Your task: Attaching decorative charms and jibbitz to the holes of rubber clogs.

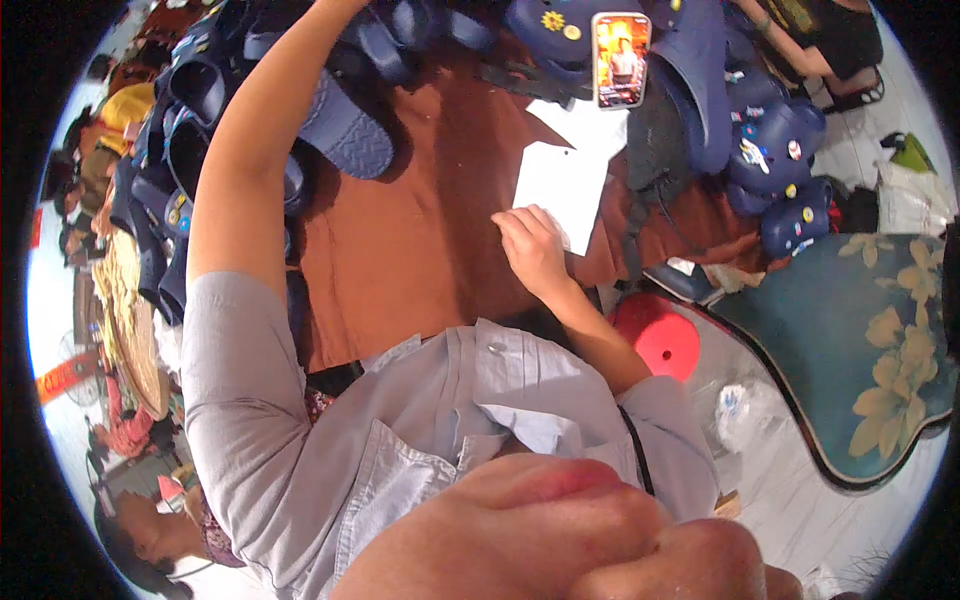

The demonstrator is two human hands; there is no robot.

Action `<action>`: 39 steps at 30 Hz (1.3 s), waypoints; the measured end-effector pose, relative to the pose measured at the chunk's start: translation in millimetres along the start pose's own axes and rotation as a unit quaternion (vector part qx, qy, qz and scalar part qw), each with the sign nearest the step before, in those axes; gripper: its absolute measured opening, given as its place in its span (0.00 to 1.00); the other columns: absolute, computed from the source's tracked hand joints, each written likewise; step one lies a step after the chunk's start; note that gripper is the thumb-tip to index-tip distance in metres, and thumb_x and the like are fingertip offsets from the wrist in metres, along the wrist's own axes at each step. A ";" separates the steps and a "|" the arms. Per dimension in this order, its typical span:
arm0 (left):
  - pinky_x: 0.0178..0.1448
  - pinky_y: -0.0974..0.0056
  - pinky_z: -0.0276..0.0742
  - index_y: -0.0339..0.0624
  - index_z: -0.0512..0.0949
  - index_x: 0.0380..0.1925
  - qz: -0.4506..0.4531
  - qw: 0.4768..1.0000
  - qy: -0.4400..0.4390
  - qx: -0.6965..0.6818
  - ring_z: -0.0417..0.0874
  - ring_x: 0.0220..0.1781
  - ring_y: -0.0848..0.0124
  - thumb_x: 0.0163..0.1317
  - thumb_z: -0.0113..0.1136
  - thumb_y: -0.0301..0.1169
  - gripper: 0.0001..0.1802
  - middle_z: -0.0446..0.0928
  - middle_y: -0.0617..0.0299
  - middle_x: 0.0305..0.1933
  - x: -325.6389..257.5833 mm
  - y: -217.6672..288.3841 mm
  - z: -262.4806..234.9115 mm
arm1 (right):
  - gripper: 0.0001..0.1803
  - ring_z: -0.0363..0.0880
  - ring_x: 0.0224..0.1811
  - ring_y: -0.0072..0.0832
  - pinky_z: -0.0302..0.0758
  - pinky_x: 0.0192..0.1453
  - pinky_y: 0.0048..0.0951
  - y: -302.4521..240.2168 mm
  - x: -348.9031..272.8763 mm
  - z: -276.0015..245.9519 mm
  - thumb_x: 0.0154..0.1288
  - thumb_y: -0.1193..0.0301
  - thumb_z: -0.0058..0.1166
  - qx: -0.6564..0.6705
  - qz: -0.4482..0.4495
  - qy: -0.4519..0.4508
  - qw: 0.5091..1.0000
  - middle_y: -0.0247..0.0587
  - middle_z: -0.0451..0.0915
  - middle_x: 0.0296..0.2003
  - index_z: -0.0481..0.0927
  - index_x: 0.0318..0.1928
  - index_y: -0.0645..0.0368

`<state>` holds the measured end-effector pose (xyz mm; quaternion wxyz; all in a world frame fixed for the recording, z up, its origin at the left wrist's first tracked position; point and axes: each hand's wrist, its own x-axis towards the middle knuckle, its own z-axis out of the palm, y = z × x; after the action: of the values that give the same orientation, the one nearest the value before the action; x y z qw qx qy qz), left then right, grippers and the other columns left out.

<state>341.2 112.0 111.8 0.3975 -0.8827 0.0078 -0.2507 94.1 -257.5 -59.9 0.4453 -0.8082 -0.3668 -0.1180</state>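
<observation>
My left arm [240, 170] reaches far forward across the left side, over dark blue clogs. Its hand passes out beyond the top edge, so its fingers do not show. Near the middle, my right hand [535, 250] rests at the lower left edge of a white sheet [565, 185] on the brown cloth [420, 230]. The right fingers are curled close together. Whatever they hold, if anything, is too small to make out. A dark blue slipper sole [345, 125] with a textured pattern lies at the cloth's far left.
A lit phone [620, 60] stands upright at the back, against blue clogs with charms [780, 145]. To the right are a red round stool [660, 335] and a green flowered chair back [850, 350]. Other people sit at the far left; another person's arm [785, 40] shows top right.
</observation>
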 end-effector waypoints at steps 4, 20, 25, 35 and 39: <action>0.63 0.44 0.63 0.44 0.86 0.34 -0.034 0.999 0.023 0.012 0.69 0.62 0.54 0.62 0.54 0.33 0.12 0.80 0.55 0.45 0.2 -13.3 25.0 | 0.12 0.78 0.41 0.39 0.75 0.47 0.39 -3.1 3.6 1.4 0.54 0.81 0.59 0.014 0.003 -0.013 1.000 0.40 0.81 0.36 0.82 0.41 0.61; 0.51 0.45 0.75 0.40 0.80 0.34 -0.178 0.952 0.107 -0.224 0.79 0.51 0.47 0.58 0.56 0.29 0.07 0.82 0.49 0.42 13.8 -61.6 -19.2 | 0.12 0.81 0.41 0.44 0.79 0.46 0.41 -11.8 19.4 -23.6 0.58 0.84 0.57 0.117 0.032 0.019 0.992 0.46 0.82 0.38 0.82 0.43 0.64; 0.60 0.49 0.73 0.36 0.80 0.38 -0.142 0.921 0.182 -0.314 0.77 0.53 0.45 0.56 0.56 0.23 0.10 0.80 0.44 0.43 -5.6 -70.6 -58.6 | 0.11 0.81 0.41 0.43 0.79 0.45 0.38 -18.1 37.5 -44.4 0.59 0.84 0.57 0.095 0.017 0.036 0.995 0.47 0.83 0.37 0.82 0.43 0.65; 0.53 0.56 0.78 0.37 0.78 0.36 -0.155 0.855 0.138 -0.476 0.82 0.52 0.53 0.49 0.67 0.22 0.13 0.81 0.49 0.46 -143.1 -32.2 -157.4 | 0.09 0.82 0.41 0.44 0.78 0.46 0.39 -13.3 33.7 -26.2 0.63 0.82 0.56 0.104 0.061 -0.041 0.992 0.49 0.83 0.37 0.82 0.43 0.67; 0.56 0.55 0.80 0.36 0.76 0.27 -0.189 0.842 0.123 -0.490 0.83 0.54 0.52 0.39 0.68 0.17 0.13 0.82 0.51 0.48 -225.5 11.0 -188.5 | 0.09 0.82 0.41 0.44 0.78 0.46 0.39 -15.6 36.7 -15.6 0.63 0.82 0.56 0.114 0.036 -0.075 0.990 0.49 0.84 0.38 0.82 0.44 0.66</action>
<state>61.5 21.0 110.9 -0.1464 -0.9086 0.0112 -0.3911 111.1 -246.9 -22.0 0.5096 -0.7715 -0.3808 0.0015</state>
